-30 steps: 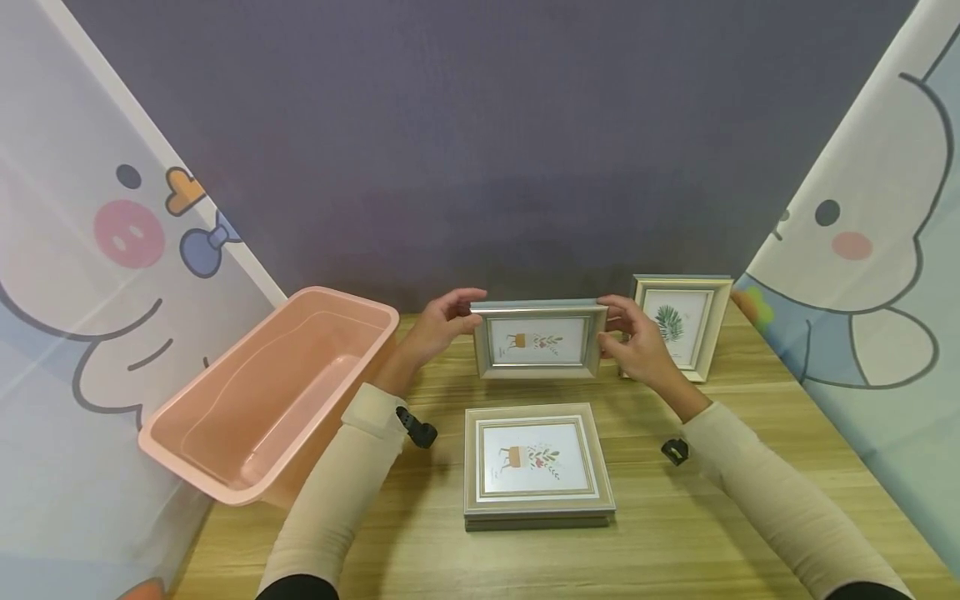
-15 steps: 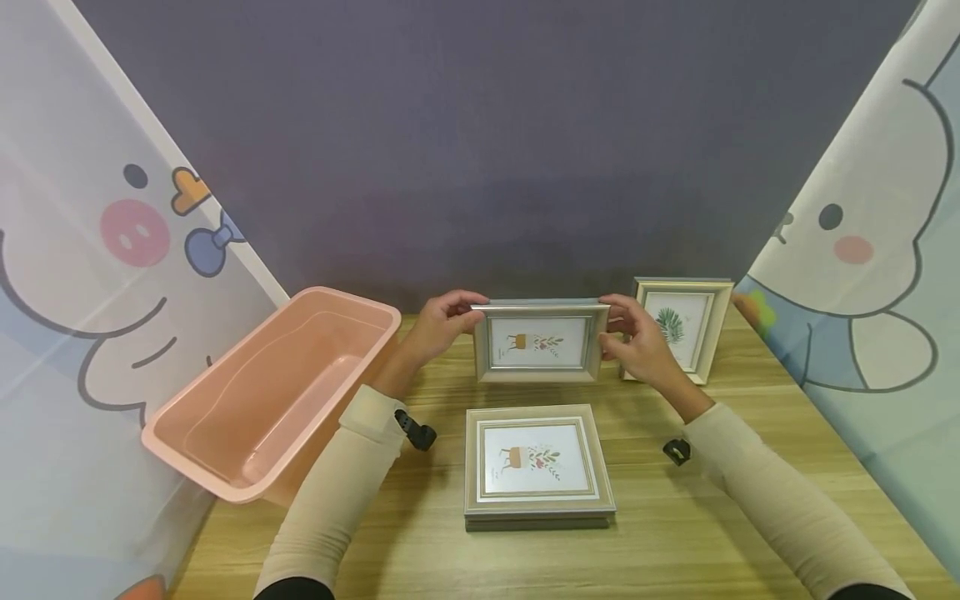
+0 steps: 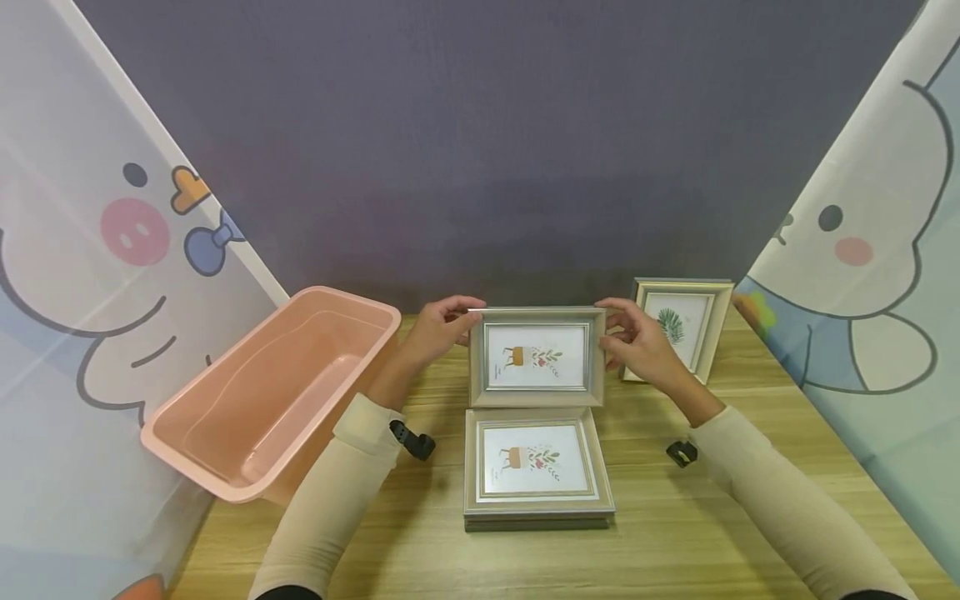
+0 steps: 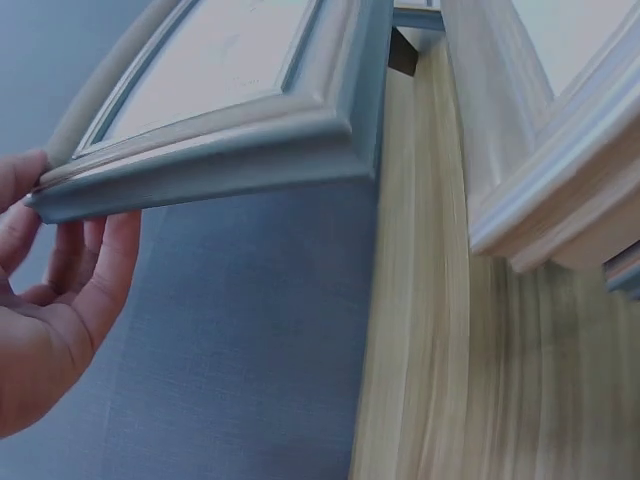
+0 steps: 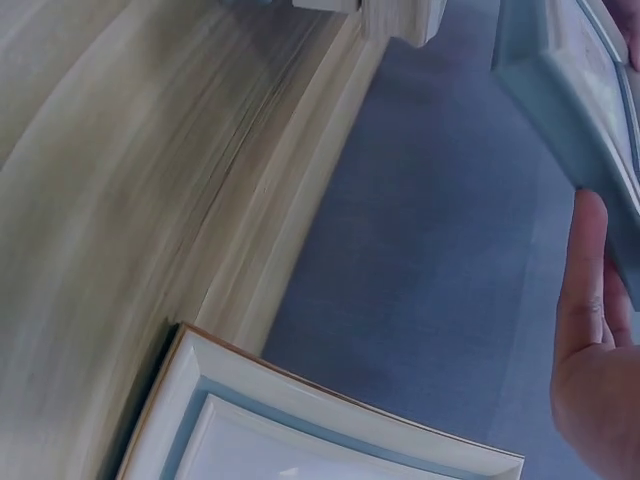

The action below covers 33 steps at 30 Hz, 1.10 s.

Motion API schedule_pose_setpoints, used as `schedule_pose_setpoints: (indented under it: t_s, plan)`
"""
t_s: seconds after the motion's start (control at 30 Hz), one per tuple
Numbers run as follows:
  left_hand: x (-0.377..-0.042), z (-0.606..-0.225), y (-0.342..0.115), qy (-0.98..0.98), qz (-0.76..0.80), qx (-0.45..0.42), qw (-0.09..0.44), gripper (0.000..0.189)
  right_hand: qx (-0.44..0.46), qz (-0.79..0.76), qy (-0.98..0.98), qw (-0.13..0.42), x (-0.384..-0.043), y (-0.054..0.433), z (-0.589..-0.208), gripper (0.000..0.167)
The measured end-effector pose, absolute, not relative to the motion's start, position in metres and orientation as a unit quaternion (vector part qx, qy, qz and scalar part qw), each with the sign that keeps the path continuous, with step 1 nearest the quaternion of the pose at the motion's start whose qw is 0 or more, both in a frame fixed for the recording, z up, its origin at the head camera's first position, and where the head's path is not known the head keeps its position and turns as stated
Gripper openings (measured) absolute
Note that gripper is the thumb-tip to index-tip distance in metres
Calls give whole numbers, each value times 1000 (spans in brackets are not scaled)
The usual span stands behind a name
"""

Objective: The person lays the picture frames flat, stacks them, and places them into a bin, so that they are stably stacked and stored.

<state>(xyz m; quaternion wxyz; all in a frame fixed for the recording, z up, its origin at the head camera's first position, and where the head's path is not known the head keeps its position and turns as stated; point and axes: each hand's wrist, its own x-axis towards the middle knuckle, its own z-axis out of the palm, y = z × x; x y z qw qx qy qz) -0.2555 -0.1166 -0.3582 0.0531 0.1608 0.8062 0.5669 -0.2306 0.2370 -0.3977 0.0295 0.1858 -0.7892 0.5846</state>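
Observation:
My left hand [image 3: 437,335] and right hand [image 3: 637,342] hold a silver-edged picture frame [image 3: 536,398] between them, pinching it near its two upper corners. Its print shows an orange pot with sprigs, turned sideways. In the head view its lower edge meets the far edge of another picture frame [image 3: 540,506], which lies flat on top of one more. In the left wrist view, the thumb lies on the front of the held picture frame [image 4: 200,165] and the fingers curl behind it. The right wrist view shows fingers [image 5: 583,265] against the side of the held picture frame [image 5: 560,100].
A picture frame with a green leaf print [image 3: 708,333] stands upright at the back right, just behind my right hand. To the left is a pink plastic tub [image 3: 322,292]. A dark wall [image 3: 480,167] rises behind the wooden table [image 3: 675,533], with cartoon panels on both sides.
The held picture frame has tilted, its lower edge swinging toward me as far as the stack, so more of its face shows. Both hands still grip its upper corners.

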Motion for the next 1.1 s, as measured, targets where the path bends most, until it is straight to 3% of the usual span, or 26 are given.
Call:
schedule_pose_setpoints:
  t_s: [0.27,0.57,1.1]
  plan:
    - [-244,-374,-119,788,592,109,126,31,141,603,-783,-56,-220,233,-405,38]
    - [-227,-399,-127,791,574,78,196,32,116,595,-783,-138,-208,227,-421,46]
    - [-208,-422,-135,779,572,68,250,32,125,592,-771,-201,-194,227,-437,43]
